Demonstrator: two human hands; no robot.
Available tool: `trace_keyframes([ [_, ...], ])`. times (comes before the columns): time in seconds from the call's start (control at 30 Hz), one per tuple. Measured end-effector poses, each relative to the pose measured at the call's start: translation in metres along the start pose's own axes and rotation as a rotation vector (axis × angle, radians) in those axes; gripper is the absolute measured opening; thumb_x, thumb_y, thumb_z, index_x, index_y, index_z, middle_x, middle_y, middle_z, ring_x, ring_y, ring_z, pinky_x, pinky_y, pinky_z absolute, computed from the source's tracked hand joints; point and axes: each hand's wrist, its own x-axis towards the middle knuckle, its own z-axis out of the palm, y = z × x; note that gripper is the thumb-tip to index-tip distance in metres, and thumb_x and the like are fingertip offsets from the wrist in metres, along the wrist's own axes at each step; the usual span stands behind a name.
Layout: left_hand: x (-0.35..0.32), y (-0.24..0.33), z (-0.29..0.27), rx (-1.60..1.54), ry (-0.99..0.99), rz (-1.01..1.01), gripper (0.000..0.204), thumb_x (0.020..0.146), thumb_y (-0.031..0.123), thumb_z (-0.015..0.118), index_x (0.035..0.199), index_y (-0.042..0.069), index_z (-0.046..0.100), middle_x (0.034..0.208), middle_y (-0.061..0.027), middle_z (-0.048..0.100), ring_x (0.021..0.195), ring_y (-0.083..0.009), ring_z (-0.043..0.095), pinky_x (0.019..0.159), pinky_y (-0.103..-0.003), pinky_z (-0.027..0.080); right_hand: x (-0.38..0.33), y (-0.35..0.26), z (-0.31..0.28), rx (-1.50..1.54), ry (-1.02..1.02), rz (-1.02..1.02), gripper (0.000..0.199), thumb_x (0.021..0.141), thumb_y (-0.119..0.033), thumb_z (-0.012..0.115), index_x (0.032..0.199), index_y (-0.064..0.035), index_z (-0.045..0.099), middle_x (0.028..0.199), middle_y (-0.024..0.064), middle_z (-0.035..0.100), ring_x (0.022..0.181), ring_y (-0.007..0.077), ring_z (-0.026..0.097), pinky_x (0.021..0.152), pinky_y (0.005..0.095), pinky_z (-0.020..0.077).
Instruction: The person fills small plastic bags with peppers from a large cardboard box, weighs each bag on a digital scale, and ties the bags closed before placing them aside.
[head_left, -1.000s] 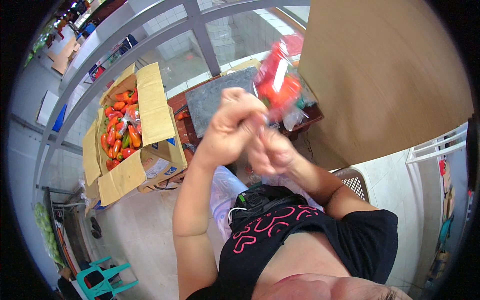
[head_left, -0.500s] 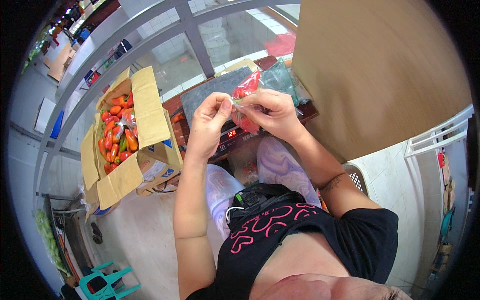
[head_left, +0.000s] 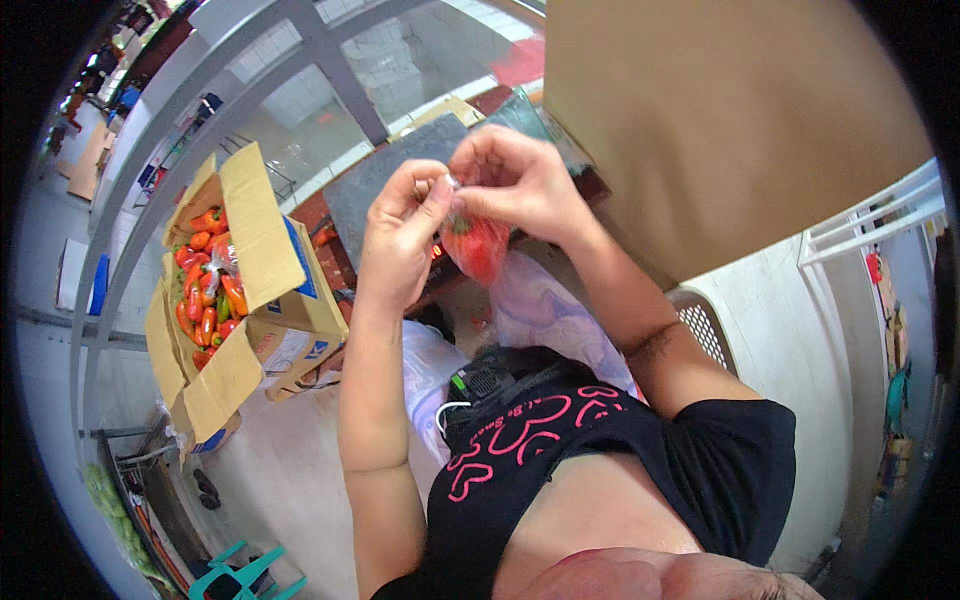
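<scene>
A clear plastic bag of red peppers hangs below my two hands, with a green stem showing through the film. My left hand pinches the gathered, twisted neck of the bag between thumb and fingers. Close beside it, my right hand is closed on the same neck, its thumb against the twist. Underneath is a weighing scale with a dark grey platform; its lit red display is mostly hidden behind the bag and hands.
To the left stands an open cardboard box filled with red and orange peppers. A brown board rises at the right. A grey metal frame runs behind the scale. A green plastic stool sits at lower left.
The bag of peppers has swung down and now hangs below the hands. My right hand has turned and risen over the neck, close to my left. The whole view has shifted slightly.
</scene>
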Motion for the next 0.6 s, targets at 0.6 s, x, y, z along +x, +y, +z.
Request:
trace_keyframes([
  [0.6,-0.015,-0.017,0.029,1.236,0.159,0.724,0.008,0.076,0.002,0.058,0.084,0.005,0.057,0.075,-0.0085,0.057,0.068,-0.0251,0.054,0.065,-0.033,0.039,-0.021,0.0,-0.011,-0.524,0.146,-0.461,0.016,0.065,0.0,0.062,0.07,-0.0011,0.047,0.066,0.0072,0.048,0.057,0.0179,0.047,0.052,0.0264,0.0389],
])
